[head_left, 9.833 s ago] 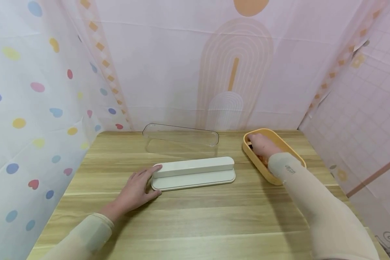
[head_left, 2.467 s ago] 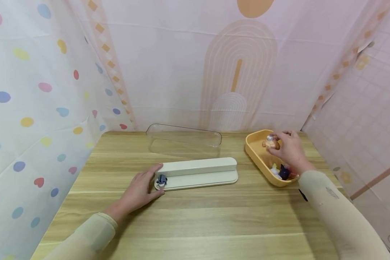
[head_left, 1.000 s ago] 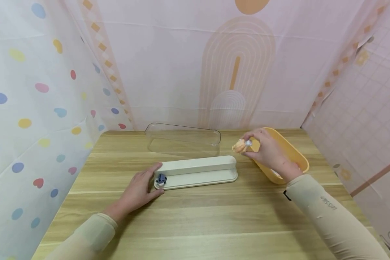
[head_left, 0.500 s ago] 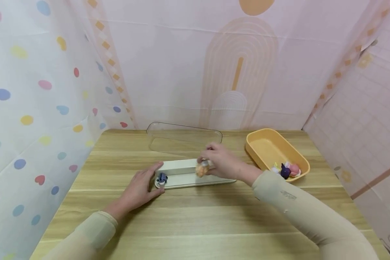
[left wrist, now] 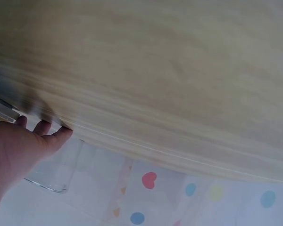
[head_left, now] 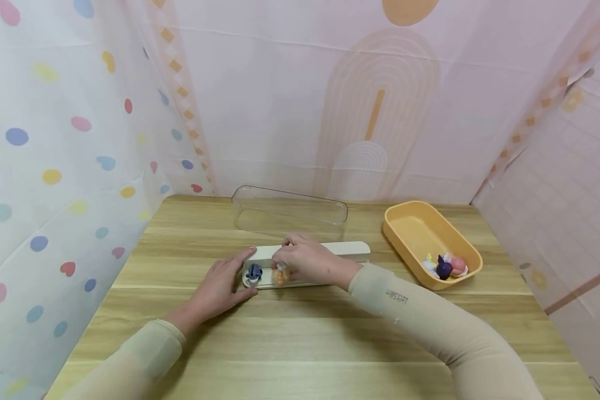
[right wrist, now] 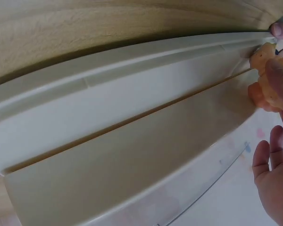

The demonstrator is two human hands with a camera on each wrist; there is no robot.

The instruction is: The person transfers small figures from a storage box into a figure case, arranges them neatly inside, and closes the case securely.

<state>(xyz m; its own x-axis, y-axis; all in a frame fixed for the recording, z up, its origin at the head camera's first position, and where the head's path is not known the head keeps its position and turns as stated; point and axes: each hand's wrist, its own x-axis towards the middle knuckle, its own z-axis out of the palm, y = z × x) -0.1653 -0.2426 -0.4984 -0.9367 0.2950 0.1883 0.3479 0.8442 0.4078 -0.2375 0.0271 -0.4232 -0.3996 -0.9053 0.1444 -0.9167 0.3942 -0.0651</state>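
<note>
My left hand (head_left: pixel 219 288) rests at the left end of a long white stepped base (head_left: pixel 347 249), thumb at the front edge and fingertips at the back step. In the left wrist view, the fingers of that left hand (left wrist: pixel 19 146) look mostly straight. A small dark-blue figurine (head_left: pixel 254 273) stands on the base's lower step at its left end. My right hand (head_left: pixel 307 262) pinches an orange figurine (head_left: pixel 281 277) with a whitish top over that step, just right of the blue one. In the right wrist view, fingers partly cover the orange figurine (right wrist: pixel 262 56); contact with the base is unclear.
A clear plastic cover (head_left: pixel 290 208) lies behind the base. To the right is a yellow tray (head_left: pixel 405 253) with several small figurines, among them a dark-purple one (head_left: pixel 444 268) and a pink one (head_left: pixel 458 265). Printed curtains (head_left: pixel 280 100) surround the wooden table (head_left: pixel 280 350).
The blue figurine appeared on the base after the oldest frame. My right hand then lifted the orange figurine from the yellow tray and carried it left to the base. The left hand stayed put.
</note>
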